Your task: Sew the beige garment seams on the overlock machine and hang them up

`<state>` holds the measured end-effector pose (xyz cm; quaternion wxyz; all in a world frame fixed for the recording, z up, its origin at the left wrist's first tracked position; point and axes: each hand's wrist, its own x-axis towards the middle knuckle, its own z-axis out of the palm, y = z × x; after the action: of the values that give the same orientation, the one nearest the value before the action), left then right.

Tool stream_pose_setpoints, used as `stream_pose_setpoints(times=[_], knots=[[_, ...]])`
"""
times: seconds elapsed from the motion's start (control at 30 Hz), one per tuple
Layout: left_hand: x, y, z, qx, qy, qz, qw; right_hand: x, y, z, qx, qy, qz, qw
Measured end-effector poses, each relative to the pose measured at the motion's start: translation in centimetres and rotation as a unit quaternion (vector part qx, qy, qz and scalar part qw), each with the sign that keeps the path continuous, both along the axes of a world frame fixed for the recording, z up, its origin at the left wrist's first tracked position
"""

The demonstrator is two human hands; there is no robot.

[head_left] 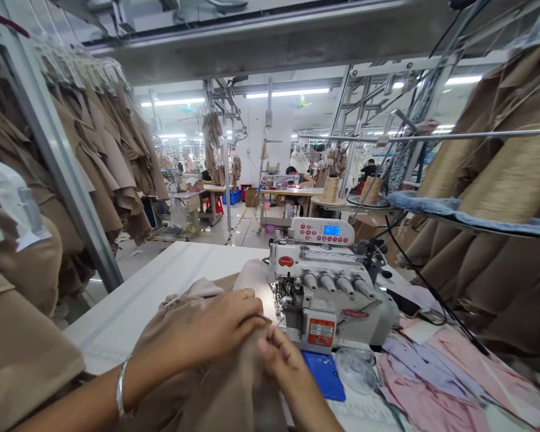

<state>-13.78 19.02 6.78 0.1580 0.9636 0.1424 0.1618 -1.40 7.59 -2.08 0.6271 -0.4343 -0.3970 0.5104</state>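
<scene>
Two bare hands gather tan cloth at an overlock machine.

The left hand (pixel 209 327), a silver bangle (pixel 119 387) at its wrist, closes over a fold of the tan cloth (pixel 198 375) at lower centre of the frame, while the right hand (pixel 283 366) pinches the same cloth narrowly between its fingertips just beside it. The cloth lies on a white table (pixel 117 312), its far end reaching the front of the overlock sewing machine (pixel 324 288). Just below the machine sit a blue clipboard (pixel 321 375) and a clear plastic disc (pixel 353 371); pink and lilac fabric pieces (pixel 436 375) spread at lower right. Racks of hanging tan garments (pixel 94 162) crowd the upper left, and a co-worker (pixel 294 178) sits at a far table, centre frame.
</scene>
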Motion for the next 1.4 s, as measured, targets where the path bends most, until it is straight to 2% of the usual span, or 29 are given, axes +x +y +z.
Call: stream_pose_setpoints(times=[0.07, 0.13, 0.2, 0.3, 0.43, 0.53, 0.6, 0.67, 0.7, 0.8, 0.87, 1.1, 1.2, 1.3, 1.4], knots=[[0.8, 1.6, 0.5, -0.015, -0.015, -0.019, 1.000, -1.4, -0.7, -1.7, 0.003, 0.072, 0.051, 0.996], [1.5, 3.0, 0.5, -0.036, -0.018, -0.051, 0.998, -2.5, -1.1, -3.2, 0.007, 0.096, 0.064, 0.993], [2.2, 3.8, -0.3, -0.056, -0.015, -0.077, 0.995, -2.9, -1.0, -4.0, 0.012, 0.096, 0.019, 0.995], [3.0, 4.0, -2.0, -0.074, -0.035, -0.073, 0.994, -2.3, -0.7, -4.3, 0.008, 0.104, -0.063, 0.993], [4.2, 4.4, -3.8, -0.095, -0.072, -0.064, 0.991, -1.0, -0.6, -4.3, 0.008, 0.099, -0.080, 0.992], [4.7, 5.2, -4.1, -0.117, -0.070, -0.084, 0.987, -0.6, -0.8, -4.9, 0.005, -0.019, -0.117, 0.993], [4.6, 5.6, -3.8, -0.126, -0.049, -0.105, 0.985, -0.5, -0.9, -5.2, 0.013, -0.149, -0.188, 0.971], [4.3, 5.6, -3.4, -0.128, -0.026, -0.122, 0.984, -0.5, -0.9, -5.3, 0.036, -0.222, -0.235, 0.946], [4.1, 5.6, -3.1, -0.127, -0.016, -0.127, 0.984, -0.5, -0.9, -5.3, 0.041, -0.222, -0.228, 0.947], [4.1, 5.4, -2.4, -0.119, 0.003, -0.128, 0.985, -0.5, -0.8, -5.1, 0.012, -0.130, -0.127, 0.983], [4.3, 5.4, -2.2, -0.113, 0.013, -0.125, 0.986, -0.4, -0.7, -5.0, -0.005, -0.076, -0.083, 0.994], [5.5, 5.9, -1.9, -0.101, 0.034, -0.118, 0.987, -0.3, -0.7, -4.9, -0.002, -0.040, -0.079, 0.996], [5.5, 5.8, -2.2, -0.078, 0.022, -0.087, 0.993, -0.3, -1.0, -4.8, 0.010, -0.041, -0.062, 0.997], [4.8, 4.6, -2.8, -0.027, -0.004, -0.048, 0.998, -0.4, -1.4, -5.7, 0.001, -0.072, -0.061, 0.996], [3.2, 2.1, -4.1, 0.038, -0.005, -0.030, 0.999, -0.3, -1.7, -7.2, -0.032, -0.116, -0.094, 0.988]])
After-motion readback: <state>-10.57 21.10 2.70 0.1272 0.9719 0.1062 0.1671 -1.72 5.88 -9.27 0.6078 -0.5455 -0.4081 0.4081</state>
